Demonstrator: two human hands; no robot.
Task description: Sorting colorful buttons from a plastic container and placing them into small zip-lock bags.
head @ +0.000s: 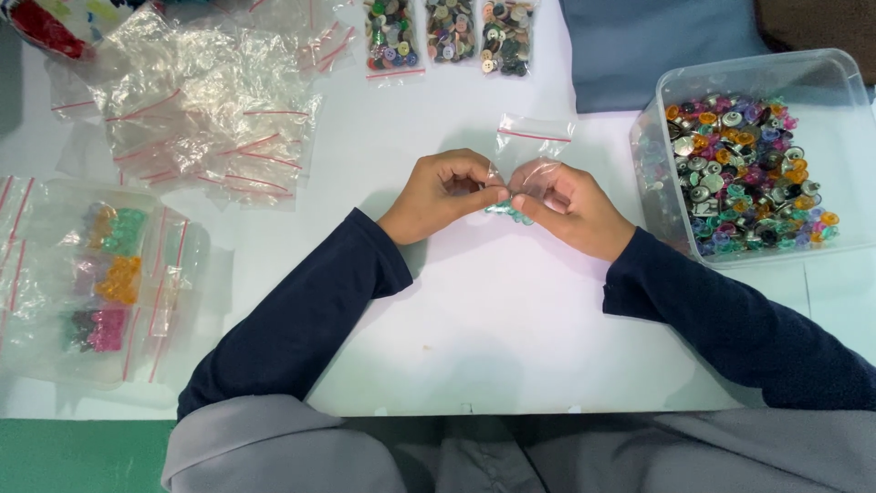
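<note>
**Pinching a small bag of green buttons**

Pinching at mid-surface, the left hand (pixel 444 194) and right hand (pixel 563 208) are closed with fingertips pressed on a small clear zip bag (pixel 529 146); green buttons (pixel 507 213) are seen at its lower end, between the hands. On the white surface (pixel 474 310), filled bags of sorted buttons (pixel 105 278) lie to the left. A clear tub of mixed buttons (pixel 748 173) stands to the right. Farther off, empty zip bags (pixel 205 110) are heaped, and three button-filled bags (pixel 449 35) lie at the far edge.

- A small clear bag (pixel 532 146) with a red strip is sticking up between the fingers.
- Little green buttons (pixel 507 212) are showing underneath.
</note>
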